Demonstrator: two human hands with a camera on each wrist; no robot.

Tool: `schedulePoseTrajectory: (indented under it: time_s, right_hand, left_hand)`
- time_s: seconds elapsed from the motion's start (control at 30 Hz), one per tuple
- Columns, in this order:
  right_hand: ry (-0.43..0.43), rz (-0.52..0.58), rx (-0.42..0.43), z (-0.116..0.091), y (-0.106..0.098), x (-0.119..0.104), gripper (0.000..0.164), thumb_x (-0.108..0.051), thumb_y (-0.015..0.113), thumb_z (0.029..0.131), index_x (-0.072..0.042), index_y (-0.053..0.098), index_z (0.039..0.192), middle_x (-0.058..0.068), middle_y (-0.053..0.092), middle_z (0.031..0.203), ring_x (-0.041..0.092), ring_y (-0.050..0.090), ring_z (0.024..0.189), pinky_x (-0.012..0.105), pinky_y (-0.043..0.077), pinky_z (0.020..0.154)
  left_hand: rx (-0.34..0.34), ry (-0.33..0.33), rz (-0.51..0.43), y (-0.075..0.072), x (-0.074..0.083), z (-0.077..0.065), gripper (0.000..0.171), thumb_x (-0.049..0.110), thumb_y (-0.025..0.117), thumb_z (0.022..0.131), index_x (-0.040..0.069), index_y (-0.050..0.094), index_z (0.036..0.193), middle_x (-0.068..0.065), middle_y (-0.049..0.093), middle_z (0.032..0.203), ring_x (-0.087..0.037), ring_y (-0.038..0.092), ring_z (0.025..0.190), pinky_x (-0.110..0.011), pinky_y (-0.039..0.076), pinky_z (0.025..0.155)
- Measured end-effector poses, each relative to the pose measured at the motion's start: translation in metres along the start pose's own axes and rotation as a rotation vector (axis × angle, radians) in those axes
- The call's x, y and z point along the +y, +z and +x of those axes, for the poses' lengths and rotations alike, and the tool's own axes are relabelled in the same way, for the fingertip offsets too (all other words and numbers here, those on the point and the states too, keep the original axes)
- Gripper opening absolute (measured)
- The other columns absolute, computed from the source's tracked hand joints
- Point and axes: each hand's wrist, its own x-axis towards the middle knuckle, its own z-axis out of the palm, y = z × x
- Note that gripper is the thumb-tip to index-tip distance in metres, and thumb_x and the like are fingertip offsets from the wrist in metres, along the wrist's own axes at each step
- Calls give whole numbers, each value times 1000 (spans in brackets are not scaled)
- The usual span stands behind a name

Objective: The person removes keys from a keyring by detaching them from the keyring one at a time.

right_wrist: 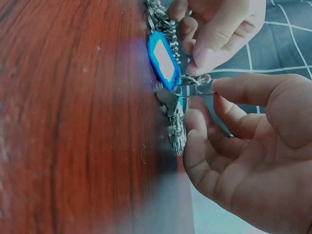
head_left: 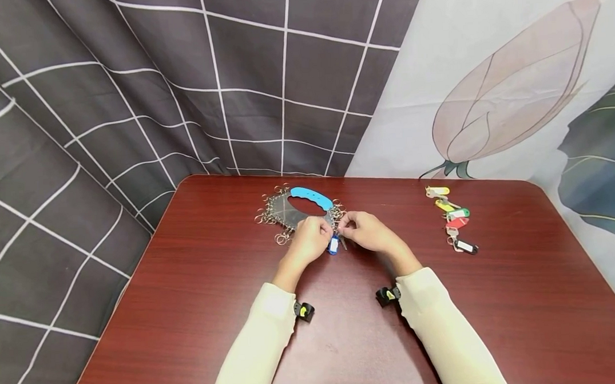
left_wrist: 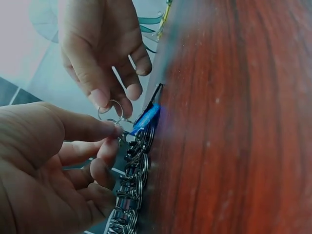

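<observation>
A flat grey plate point(head_left: 282, 209) with a blue handle point(head_left: 312, 197) lies near the table's back edge, many metal rings point(head_left: 267, 214) along its rim. At its right end my left hand point(head_left: 311, 239) pinches the small metal parts of a key ring between thumb and forefinger. From the right, my right hand point(head_left: 367, 230) pinches the thin loop of that key ring point(left_wrist: 111, 101). Just below the fingertips hang a blue key tag point(right_wrist: 164, 61) with a white label and a metal key point(right_wrist: 167, 100). Fingers partly hide where the ring joins the plate.
On the table's right side lies a column of keys with yellow tags point(head_left: 438, 191), a green tag point(head_left: 458, 213), a red tag point(head_left: 457, 223) and a black tag point(head_left: 466, 246). A grey checked curtain point(head_left: 250, 63) hangs behind the brown table point(head_left: 215, 310).
</observation>
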Motion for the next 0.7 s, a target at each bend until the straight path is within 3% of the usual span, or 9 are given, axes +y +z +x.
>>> schedulePoseTrajectory:
  time_s: [0.27,0.5,0.7]
  right_hand:
    - [7,-67,63,0,2,0,9,-15,58,102,-8,64,101,3,67,86,15,58,78,31,47,75]
    - [12,-71,85,1,8,-2,11,-17,54,107,-10,62,102,3,70,84,13,58,69,31,46,70]
    - [-6,-50,99,3,8,-3,11,-14,55,106,-9,64,104,3,69,80,12,56,64,30,45,64]
  left_hand:
    - [26,42,-9,-2,1,2,1,8,71,91,9,71,91,-5,65,91,-21,63,88,-34,52,82]
    - [4,91,26,-4,3,3,9,6,73,91,10,74,100,-6,64,92,-21,62,88,-34,52,81]
    - [-23,98,30,-3,2,7,2,9,73,93,8,73,93,-6,65,91,-19,62,85,-31,52,79]
